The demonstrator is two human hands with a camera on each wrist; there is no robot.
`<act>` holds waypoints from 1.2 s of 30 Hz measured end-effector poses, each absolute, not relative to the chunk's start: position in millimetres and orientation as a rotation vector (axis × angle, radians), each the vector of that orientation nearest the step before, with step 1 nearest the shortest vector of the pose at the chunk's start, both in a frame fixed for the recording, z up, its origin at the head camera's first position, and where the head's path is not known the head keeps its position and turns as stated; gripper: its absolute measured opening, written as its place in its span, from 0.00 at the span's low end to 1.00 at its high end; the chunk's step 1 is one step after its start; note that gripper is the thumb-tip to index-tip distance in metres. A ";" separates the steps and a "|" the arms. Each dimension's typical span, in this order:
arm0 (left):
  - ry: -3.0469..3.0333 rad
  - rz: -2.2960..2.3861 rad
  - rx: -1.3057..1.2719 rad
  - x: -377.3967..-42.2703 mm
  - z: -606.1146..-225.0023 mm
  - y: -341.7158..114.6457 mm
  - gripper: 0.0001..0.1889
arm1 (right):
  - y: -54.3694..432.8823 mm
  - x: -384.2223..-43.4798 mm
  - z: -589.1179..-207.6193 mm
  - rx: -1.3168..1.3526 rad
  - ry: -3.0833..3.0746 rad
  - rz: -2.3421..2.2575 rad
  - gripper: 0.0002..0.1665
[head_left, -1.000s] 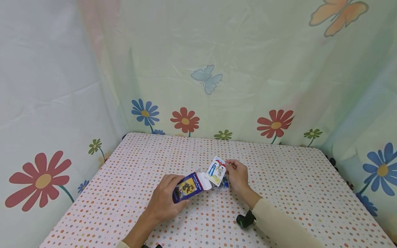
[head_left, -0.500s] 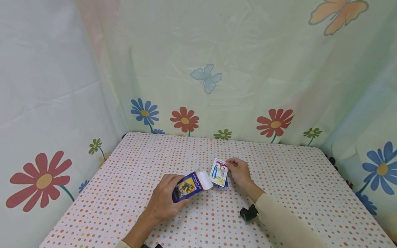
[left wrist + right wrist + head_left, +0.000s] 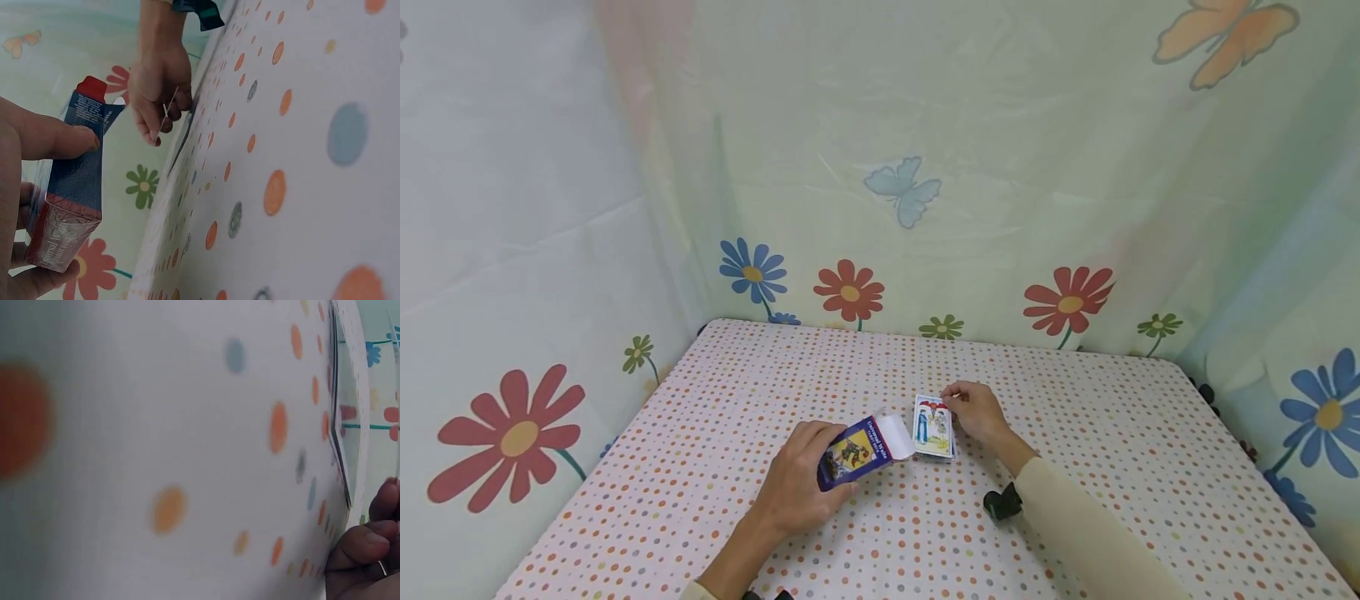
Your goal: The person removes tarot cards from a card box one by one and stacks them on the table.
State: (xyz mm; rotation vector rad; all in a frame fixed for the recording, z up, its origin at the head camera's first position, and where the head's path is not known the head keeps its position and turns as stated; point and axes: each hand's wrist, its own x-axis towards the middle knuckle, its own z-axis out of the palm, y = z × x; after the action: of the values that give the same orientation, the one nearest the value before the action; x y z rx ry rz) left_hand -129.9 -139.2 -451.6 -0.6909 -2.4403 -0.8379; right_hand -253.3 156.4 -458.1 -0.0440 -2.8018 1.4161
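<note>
My left hand (image 3: 797, 483) grips a blue tarot card box (image 3: 853, 452), tilted, its end flap (image 3: 897, 438) standing open toward the right. In the left wrist view the box (image 3: 76, 169) shows clear wrap at its lower end, with a thumb along its side. My right hand (image 3: 983, 414) pinches the top right corner of a face-up tarot card (image 3: 932, 427). That card hangs just over a low stack of cards (image 3: 953, 455) on the table, hiding most of it. Seen edge-on in the right wrist view, the stack (image 3: 335, 425) appears as thin dark layers.
The table has a white cloth with coloured dots (image 3: 850, 550). Flower-printed curtains (image 3: 1000, 208) stand behind it and at both sides. A dark strap (image 3: 1002, 502) hangs at the right wrist.
My right hand has turned the card more upright and lowered it over the stack, covering nearly all of it. My left hand keeps the box in about the same place.
</note>
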 end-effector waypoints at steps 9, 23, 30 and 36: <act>-2.452 -0.850 -0.692 -129.4 -451.0 -139.1 0.38 | 155.7 -260.1 -457.7 -0.034 -2.931 1.274 0.07; -2.458 -0.828 -0.694 -128.3 -451.0 -138.9 0.38 | 152.7 -262.2 -463.3 0.141 -3.040 0.943 0.05; -2.449 -0.823 -0.695 -128.1 -451.4 -139.2 0.38 | 149.5 -264.1 -461.6 0.134 -3.083 0.867 0.04; -2.437 -0.825 -0.699 -129.1 -451.5 -139.1 0.38 | 149.2 -264.9 -459.7 0.172 -3.130 0.801 0.04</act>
State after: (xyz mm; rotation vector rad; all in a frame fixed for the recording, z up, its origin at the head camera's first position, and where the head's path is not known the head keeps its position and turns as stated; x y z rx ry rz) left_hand -129.1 -139.1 -451.5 -0.6991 -2.4374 -0.8253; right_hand -264.9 149.2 -459.7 0.1722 -3.1303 0.8008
